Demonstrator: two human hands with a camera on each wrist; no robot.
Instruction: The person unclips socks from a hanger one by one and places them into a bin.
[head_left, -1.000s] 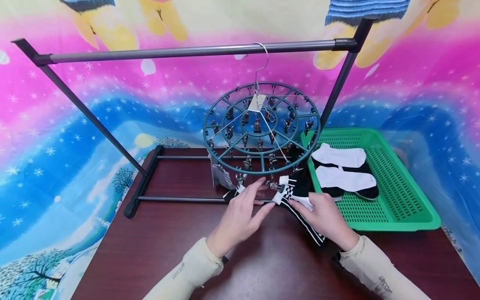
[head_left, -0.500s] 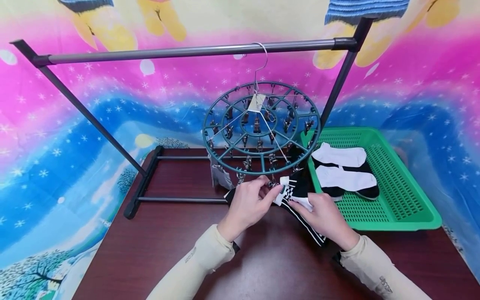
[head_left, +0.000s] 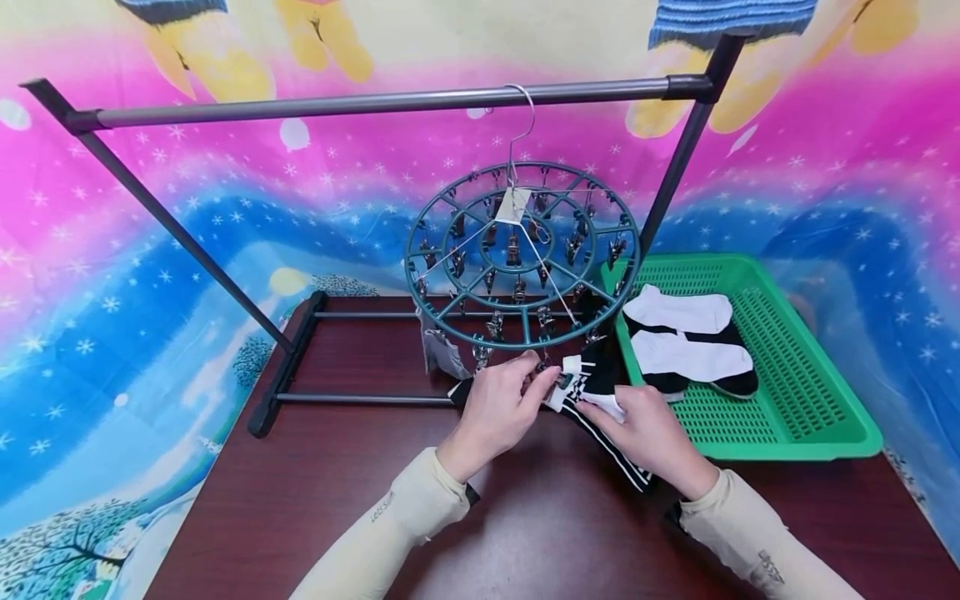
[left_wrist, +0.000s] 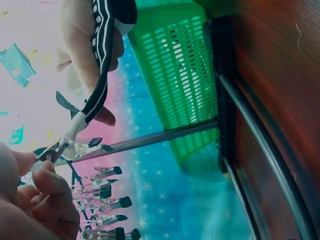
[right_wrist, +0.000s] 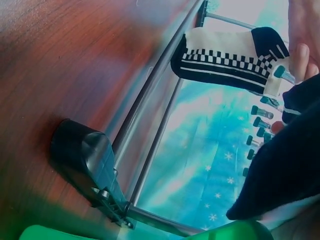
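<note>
My right hand (head_left: pixel 652 433) grips a black-and-white sock (head_left: pixel 600 379) with a checkered band, below the front edge of the round clip hanger (head_left: pixel 527 342). My left hand (head_left: pixel 491 408) pinches a metal clip (left_wrist: pixel 56 150) that hangs from the hanger. In the left wrist view the sock's white cuff (left_wrist: pixel 75 127) lies at the clip's mouth. Whether the clip bites the cuff, I cannot tell. A matching checkered sock (right_wrist: pixel 220 55) hangs beside it in the right wrist view. Behind my left hand, a grey sock (head_left: pixel 444 354) hangs from the hanger.
The hanger hooks over a dark metal rack's top bar (head_left: pixel 390 102). Several loose clips (head_left: pixel 513 250) dangle from its rings. A green basket (head_left: pixel 840 452) with white-and-black socks (head_left: pixel 693 354) stands on the right of the brown table (head_left: pixel 360 483). The rack's lower bar (head_left: pixel 367 399) runs behind my left hand.
My left hand has moved slightly right, and its loosely spread thumb and fingers have come together on the clip at the sock's cuff. My right hand has stayed in place with the sock.
</note>
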